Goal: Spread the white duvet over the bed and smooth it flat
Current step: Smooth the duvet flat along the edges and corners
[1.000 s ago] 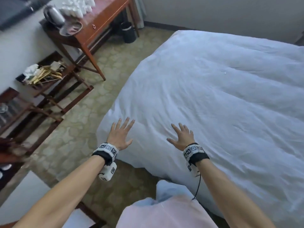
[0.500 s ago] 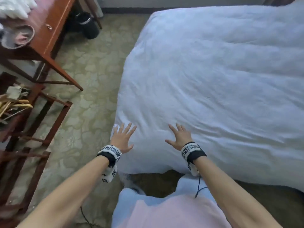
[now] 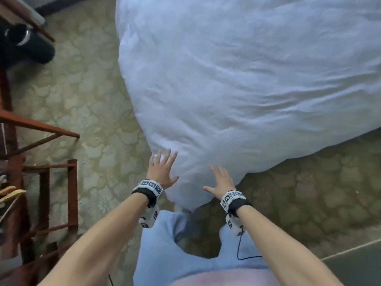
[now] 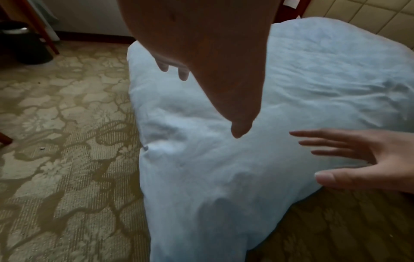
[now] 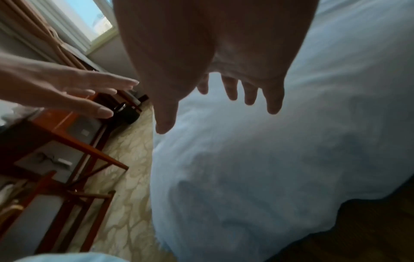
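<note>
White duvet (image 3: pixel 237 89) covers the bed, draping over its near corner; spreading appears done, faint creases remain. Left hand (image 3: pixel 161 172) and right hand (image 3: pixel 221 181), 2 flat released palms, hold nothing.

A bedroom, likely a hotel room: a bed under a white duvet (image 3: pixel 247 89), patterned carpet (image 3: pixel 86 112), wooden luggage rack (image 3: pixel 41 129), curtained window (image 5: pixel 89 19).
</note>
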A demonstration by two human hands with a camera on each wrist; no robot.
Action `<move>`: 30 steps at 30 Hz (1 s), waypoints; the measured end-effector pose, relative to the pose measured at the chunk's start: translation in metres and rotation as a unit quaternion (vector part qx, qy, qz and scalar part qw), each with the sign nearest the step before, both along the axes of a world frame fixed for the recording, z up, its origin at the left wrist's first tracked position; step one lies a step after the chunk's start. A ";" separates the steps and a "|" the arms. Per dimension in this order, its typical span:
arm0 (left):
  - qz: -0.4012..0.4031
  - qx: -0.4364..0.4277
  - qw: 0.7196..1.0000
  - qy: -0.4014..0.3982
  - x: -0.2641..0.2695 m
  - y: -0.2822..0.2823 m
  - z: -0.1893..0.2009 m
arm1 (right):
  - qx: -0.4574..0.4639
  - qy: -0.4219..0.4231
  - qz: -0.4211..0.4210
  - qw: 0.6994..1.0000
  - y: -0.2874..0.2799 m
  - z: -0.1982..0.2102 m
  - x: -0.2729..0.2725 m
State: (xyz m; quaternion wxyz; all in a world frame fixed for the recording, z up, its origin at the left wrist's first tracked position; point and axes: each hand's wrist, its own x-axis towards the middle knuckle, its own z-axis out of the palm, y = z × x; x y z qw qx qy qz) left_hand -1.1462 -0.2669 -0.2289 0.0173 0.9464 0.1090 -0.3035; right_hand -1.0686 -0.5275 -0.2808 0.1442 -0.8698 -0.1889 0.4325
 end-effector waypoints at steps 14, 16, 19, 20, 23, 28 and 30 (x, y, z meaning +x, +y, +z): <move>-0.104 -0.093 0.989 -0.054 -0.006 0.033 -0.237 | -0.050 -0.320 0.008 0.946 0.098 -0.196 -0.042; -0.140 -0.096 0.983 -0.066 -0.007 0.038 -0.226 | -0.054 -0.312 0.014 0.949 0.100 -0.187 -0.036; -0.155 -0.109 0.977 -0.097 -0.018 0.042 -0.178 | -0.045 -0.273 0.012 0.961 0.104 -0.139 -0.033; -0.169 -0.111 0.974 -0.102 -0.023 0.044 -0.156 | -0.027 -0.268 0.010 0.963 0.104 -0.118 -0.038; -0.204 -0.118 0.962 -0.138 -0.047 0.050 -0.098 | 0.044 -0.273 0.016 0.961 0.095 -0.068 -0.059; -0.187 -0.076 0.973 -0.112 -0.071 0.050 -0.093 | -0.035 -0.204 0.063 0.976 0.109 -0.055 -0.064; -0.181 -0.080 0.980 -0.002 -0.082 0.051 -0.114 | -0.106 -0.070 0.096 0.987 0.115 -0.072 -0.066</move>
